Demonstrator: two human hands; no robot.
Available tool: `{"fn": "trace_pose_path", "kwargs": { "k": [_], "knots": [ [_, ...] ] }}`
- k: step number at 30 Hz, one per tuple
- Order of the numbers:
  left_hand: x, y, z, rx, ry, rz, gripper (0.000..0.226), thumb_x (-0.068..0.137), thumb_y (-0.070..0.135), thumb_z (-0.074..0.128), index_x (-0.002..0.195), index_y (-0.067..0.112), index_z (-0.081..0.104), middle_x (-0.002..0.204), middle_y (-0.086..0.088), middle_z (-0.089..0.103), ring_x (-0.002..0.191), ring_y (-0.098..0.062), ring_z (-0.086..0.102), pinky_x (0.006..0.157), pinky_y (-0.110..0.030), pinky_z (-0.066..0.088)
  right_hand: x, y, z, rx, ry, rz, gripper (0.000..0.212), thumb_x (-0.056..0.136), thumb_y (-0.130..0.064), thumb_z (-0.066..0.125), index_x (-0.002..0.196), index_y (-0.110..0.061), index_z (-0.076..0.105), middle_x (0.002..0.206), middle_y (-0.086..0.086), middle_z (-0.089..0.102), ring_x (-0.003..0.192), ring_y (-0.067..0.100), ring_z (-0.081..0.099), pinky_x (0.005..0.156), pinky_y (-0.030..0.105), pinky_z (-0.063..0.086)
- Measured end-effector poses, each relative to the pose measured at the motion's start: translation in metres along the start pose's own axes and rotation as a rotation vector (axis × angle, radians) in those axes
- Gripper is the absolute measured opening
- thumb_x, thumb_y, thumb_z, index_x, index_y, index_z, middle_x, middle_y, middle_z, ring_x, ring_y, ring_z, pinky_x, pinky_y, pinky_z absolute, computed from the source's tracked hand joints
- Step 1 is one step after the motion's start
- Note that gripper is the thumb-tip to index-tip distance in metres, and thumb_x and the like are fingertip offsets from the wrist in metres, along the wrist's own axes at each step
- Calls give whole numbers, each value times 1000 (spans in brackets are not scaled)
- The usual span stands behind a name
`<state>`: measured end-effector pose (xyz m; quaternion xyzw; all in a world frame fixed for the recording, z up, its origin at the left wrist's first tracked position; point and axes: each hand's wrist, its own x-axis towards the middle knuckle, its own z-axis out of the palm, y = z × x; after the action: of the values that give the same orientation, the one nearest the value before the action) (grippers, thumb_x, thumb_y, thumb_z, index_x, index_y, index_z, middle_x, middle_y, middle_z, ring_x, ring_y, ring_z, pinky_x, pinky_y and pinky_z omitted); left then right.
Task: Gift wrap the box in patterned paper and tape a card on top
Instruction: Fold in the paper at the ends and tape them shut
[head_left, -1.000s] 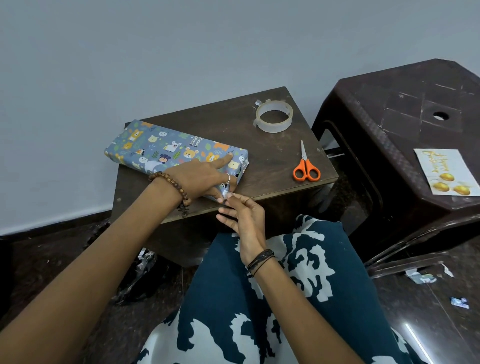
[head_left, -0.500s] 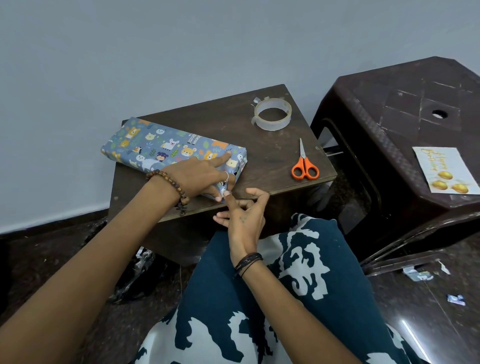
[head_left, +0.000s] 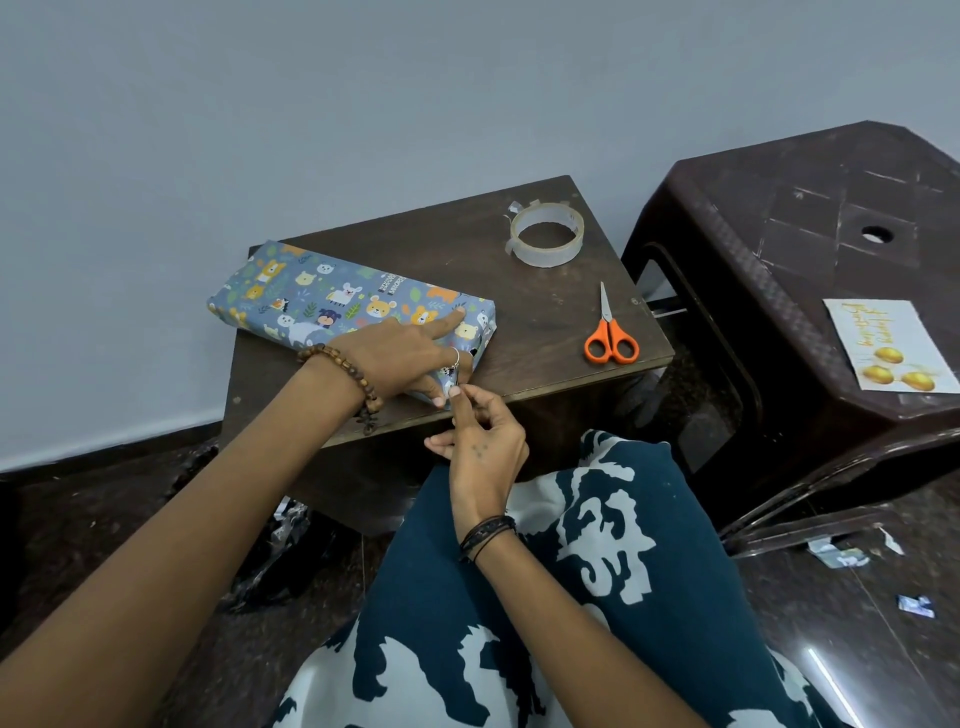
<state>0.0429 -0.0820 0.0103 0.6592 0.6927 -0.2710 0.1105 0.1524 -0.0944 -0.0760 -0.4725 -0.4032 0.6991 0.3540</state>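
A flat box (head_left: 332, 299) wrapped in blue paper with cartoon animals lies on the small dark wooden table (head_left: 524, 322). My left hand (head_left: 402, 356) rests flat on its right part, forefinger stretched along the top, thumb at the near corner. My right hand (head_left: 480, 441) is just below that corner, one raised finger pressing the paper at the box's near right end. Whether it holds a bit of tape I cannot tell. A roll of clear tape (head_left: 545, 234) sits at the table's back right. The card (head_left: 891, 345), white with gold balls, lies on the stool.
Orange-handled scissors (head_left: 610, 335) lie on the table's right side. A dark brown plastic stool (head_left: 810, 270) stands to the right. Paper scraps (head_left: 839, 556) lie on the dark floor. My lap in patterned cloth (head_left: 545, 597) is below the table edge.
My right hand has closed its fingers and moved up to the box's near right corner, one finger now pressing there. My left hand has stayed on the box.
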Motion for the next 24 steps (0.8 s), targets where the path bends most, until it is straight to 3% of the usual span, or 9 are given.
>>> {"fn": "trace_pose_path", "kwargs": {
  "k": [4,8,12,17,21,24],
  "knots": [
    [-2,-1,0,-2,14,15,39,94,43,42,131,30,41,157,-5,-6,113,-28,53,84,-30,41,0,2,-1,-25,-7,-12,22,88,-22,63,106,-10,68,47,-1,60,47,12,61,60,34,59],
    [-1,0,0,16,13,9,39,95,43,40,131,30,41,157,-6,-6,114,-28,53,82,-30,41,0,3,-2,-55,-20,-47,26,88,-25,63,109,-10,68,49,5,61,49,12,62,61,33,59],
    [-1,0,0,26,4,11,40,95,41,41,132,28,40,157,-8,-6,113,-30,54,80,-31,41,4,2,-4,-132,-33,-58,28,87,-27,64,108,-11,69,47,1,60,49,11,61,66,37,60],
    [4,-2,1,-4,-13,-6,54,93,37,48,142,27,27,157,-8,-5,122,-31,47,88,-34,40,7,-3,-8,-295,-86,-129,24,88,-32,61,99,-13,72,65,2,66,47,7,61,68,38,59],
    [9,-4,3,-25,-14,-19,60,91,33,54,143,19,26,157,-10,-4,120,-34,49,88,-37,41,8,-7,-10,-366,-105,-151,17,88,-32,61,84,-21,73,52,-5,61,46,4,60,72,41,58],
    [10,-5,3,-51,-14,-10,66,88,33,59,143,17,26,156,-13,-3,122,-34,47,91,-38,42,8,-10,-10,-407,-111,-168,18,89,-30,60,87,-19,74,54,-5,60,44,2,58,70,41,58]
  ]
}}
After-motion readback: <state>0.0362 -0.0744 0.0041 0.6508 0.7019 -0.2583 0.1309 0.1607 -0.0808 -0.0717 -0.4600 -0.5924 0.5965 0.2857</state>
